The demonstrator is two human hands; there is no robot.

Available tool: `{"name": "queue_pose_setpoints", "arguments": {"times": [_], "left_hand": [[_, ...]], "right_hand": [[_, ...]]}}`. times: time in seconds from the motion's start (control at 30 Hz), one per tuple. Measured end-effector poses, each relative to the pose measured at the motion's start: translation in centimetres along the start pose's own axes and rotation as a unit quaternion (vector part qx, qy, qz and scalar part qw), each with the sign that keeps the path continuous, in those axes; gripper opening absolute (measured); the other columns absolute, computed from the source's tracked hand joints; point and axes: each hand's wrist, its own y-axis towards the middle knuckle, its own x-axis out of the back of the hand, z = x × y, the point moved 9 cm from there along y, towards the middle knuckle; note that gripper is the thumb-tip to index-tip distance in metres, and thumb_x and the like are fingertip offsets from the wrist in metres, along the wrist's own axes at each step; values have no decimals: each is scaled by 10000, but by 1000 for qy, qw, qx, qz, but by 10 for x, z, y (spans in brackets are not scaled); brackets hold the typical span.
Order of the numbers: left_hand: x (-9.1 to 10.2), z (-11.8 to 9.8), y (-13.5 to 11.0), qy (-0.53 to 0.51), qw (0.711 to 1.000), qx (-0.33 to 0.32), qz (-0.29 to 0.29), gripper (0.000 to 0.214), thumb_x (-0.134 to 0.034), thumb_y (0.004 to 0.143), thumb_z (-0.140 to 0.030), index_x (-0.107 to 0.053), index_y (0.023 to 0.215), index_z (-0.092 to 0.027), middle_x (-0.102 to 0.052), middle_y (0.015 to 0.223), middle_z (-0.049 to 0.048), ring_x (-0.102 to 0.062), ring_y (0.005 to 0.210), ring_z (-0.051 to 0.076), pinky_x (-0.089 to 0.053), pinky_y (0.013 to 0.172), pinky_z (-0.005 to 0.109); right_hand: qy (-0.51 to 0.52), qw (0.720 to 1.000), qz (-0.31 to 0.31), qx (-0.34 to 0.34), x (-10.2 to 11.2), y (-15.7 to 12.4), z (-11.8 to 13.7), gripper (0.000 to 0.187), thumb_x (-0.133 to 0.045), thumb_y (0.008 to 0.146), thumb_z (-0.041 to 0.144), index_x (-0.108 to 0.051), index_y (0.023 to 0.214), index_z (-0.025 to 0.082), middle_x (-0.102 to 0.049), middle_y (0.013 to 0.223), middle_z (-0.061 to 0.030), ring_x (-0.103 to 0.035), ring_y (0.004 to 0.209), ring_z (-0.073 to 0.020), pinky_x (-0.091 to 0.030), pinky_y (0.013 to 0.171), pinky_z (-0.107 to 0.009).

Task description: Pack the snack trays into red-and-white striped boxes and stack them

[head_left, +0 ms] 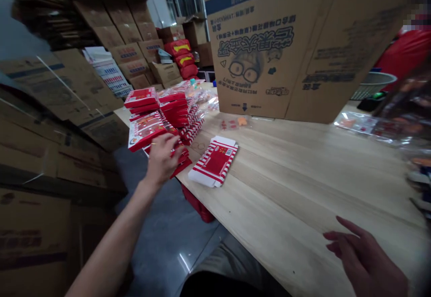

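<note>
My left hand reaches to the left edge of the wooden table and rests on a pile of flat red-and-white striped cartons, fingers curled over the nearest ones. A small separate stack of the same flat cartons lies just right of that hand on the tabletop. My right hand hovers low over the table's near right part, fingers spread and holding nothing.
A big printed cardboard box stands at the back of the table. Clear plastic packets lie at the right, one small packet before the box. Stacked brown boxes fill the left wall. A person in red is at far right.
</note>
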Motion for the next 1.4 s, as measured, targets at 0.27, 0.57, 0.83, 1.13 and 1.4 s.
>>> {"name": "queue_pose_setpoints", "arguments": {"times": [0.27, 0.57, 0.83, 1.13, 1.4], "left_hand": [[-180, -13, -10, 10, 914, 252, 319, 732, -893, 617, -508, -653, 1170, -92, -642, 1263, 253, -637, 1163, 418, -539, 908, 449], [-154, -40, -29, -21, 942, 230, 242, 476, -634, 905, -292, -465, 1299, -86, -587, 1329, 243, -542, 1304, 360, -439, 1061, 473], [-67, -150, -25, -341, 899, -146, 234, 479, -531, 999, -366, -433, 1449, -232, -619, 1368, 107, -613, 1212, 262, -498, 1038, 394], [-78, -264, -55, -459, 826, -209, 250, 490, -607, 968, -410, -521, 1390, -176, -715, 1195, 109, -689, 1018, 228, -540, 889, 321], [-78, -276, -52, -611, 771, 40, 174, 350, -497, 1018, -418, -701, 1129, -157, -740, 894, 10, -655, 792, 142, -512, 738, 218]], "right_hand": [[14, 998, 50, 20, -26, -4, 38, 390, -525, 949, 436, -623, 1256, 216, -745, 914, -23, -734, 689, -159, -583, 586, -208], [10, 984, 67, 165, -66, 19, 115, 270, -467, 961, 277, -616, 1176, 213, -741, 924, -49, -738, 755, -190, -590, 597, -268], [2, 963, 75, 260, -35, 72, 217, 407, -530, 869, 193, -520, 1274, 147, -673, 1087, -123, -660, 968, -251, -544, 847, -394], [103, 923, 258, 268, -22, 56, 227, 161, -488, 934, 163, -572, 800, 187, -628, 803, -7, -579, 724, -135, -448, 667, -249], [163, 966, -197, 41, 44, 41, 123, 430, -320, 1068, 492, -612, 1138, 185, -721, 993, -99, -704, 957, -248, -551, 852, -383]]}}
